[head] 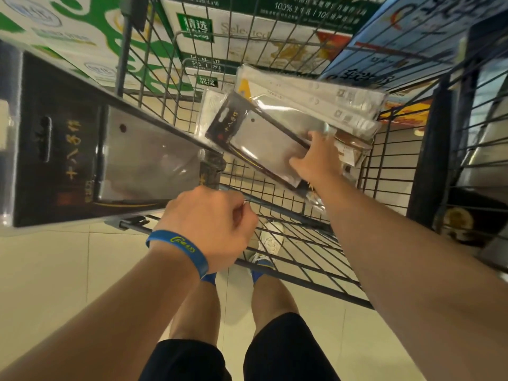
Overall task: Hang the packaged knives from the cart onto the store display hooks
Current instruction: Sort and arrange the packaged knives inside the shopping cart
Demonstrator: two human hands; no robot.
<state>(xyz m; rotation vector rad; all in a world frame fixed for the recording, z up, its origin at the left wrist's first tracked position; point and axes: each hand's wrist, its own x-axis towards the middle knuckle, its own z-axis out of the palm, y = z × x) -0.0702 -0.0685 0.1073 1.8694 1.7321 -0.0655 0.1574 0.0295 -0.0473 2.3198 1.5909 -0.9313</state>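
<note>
Inside the cart (316,287), my right hand's (316,160) fingers grip 1 packaged knife (264,144) against 2 pale packs (330,103); my left hand (209,229) curls beside 1 nearer packaged knife (110,155), hold unclear.

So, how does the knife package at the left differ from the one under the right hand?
The left knife package is raised over the cart rim, held by the left hand; the other knife package lies in the cart on a pile, gripped by the right hand. The left one looks bigger, being nearer. Both show a steel blade on black card.
</note>
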